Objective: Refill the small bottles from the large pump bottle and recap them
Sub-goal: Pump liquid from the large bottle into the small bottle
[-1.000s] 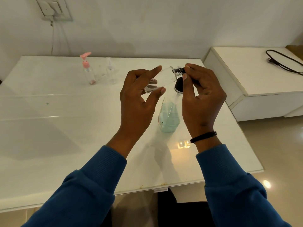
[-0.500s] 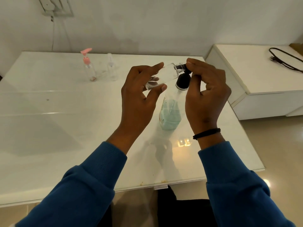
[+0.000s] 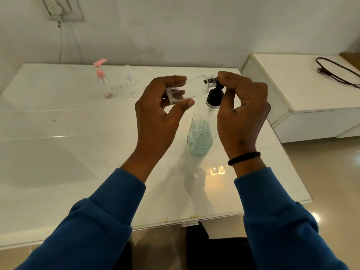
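My left hand (image 3: 155, 114) grips the small bottle (image 3: 191, 88) tilted, its mouth at the pump nozzle (image 3: 220, 85) — my right hand (image 3: 241, 106) seems to pinch the pump head. I should press slowly, mouth kept under the spout.

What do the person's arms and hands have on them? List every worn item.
Both arms wear blue ribbed-knit sleeves, the left sleeve and the right sleeve, each ending in a ribbed cuff short of the wrist. The right wrist carries a thin black band. The left hand and right hand are bare: no gloves, no rings visible.
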`<state>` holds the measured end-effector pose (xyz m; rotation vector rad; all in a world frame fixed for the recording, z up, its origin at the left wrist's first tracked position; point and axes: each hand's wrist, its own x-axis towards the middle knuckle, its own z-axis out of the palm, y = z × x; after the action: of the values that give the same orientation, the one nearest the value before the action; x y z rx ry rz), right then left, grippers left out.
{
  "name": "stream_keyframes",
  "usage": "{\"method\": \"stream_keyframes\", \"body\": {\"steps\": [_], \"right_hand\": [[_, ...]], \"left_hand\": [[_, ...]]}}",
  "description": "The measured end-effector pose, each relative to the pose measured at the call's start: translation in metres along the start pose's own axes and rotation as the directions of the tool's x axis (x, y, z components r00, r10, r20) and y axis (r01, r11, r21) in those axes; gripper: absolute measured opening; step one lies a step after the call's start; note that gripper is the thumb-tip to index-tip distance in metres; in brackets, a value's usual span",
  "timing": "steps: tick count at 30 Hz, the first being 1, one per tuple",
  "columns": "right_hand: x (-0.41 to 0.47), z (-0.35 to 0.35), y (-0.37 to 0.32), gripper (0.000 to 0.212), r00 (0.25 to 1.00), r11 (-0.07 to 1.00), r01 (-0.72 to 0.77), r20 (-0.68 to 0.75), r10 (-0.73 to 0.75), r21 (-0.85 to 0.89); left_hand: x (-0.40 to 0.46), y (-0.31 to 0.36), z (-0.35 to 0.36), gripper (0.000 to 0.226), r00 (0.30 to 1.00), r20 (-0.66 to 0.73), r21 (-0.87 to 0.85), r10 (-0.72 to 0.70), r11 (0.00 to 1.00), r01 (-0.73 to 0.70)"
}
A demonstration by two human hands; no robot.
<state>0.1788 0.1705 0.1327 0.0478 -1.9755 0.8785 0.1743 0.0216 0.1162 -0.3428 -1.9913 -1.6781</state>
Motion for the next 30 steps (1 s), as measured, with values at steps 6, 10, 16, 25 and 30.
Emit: {"method": "stream_keyframes", "body": {"steps": [6, 10, 16, 25, 30], "right_hand": [[0.004, 0.000, -0.006, 0.029, 0.996, 0.996, 0.084, -0.022, -0.085, -0.041], [0.000, 0.004, 0.000, 0.035, 0.995, 0.995, 0.086, -0.050, -0.089, -0.055], [-0.003, 0.005, 0.005, 0.034, 0.996, 0.998, 0.055, -0.064, -0.058, -0.043], [-0.008, 0.009, 0.003, 0.035, 0.998, 1.000, 0.029, -0.054, -0.029, -0.006], [-0.009, 0.007, 0.002, 0.032, 0.999, 1.000, 0.021, -0.049, -0.020, 0.008]], "left_hand": [[0.001, 0.003, 0.000, 0.039, 1.000, -0.010, -0.005, 0.000, 1.000, 0.000], [0.000, 0.001, 0.000, 0.039, 1.000, -0.010, 0.003, -0.010, 1.000, 0.010], [-0.003, 0.001, 0.001, 0.040, 1.000, -0.007, 0.002, -0.029, 1.000, 0.029], [-0.003, 0.000, 0.002, 0.040, 1.000, -0.023, 0.011, -0.015, 1.000, 0.016], [-0.004, 0.000, 0.002, 0.040, 1.000, -0.022, 0.015, 0.001, 1.000, 0.000]]}}
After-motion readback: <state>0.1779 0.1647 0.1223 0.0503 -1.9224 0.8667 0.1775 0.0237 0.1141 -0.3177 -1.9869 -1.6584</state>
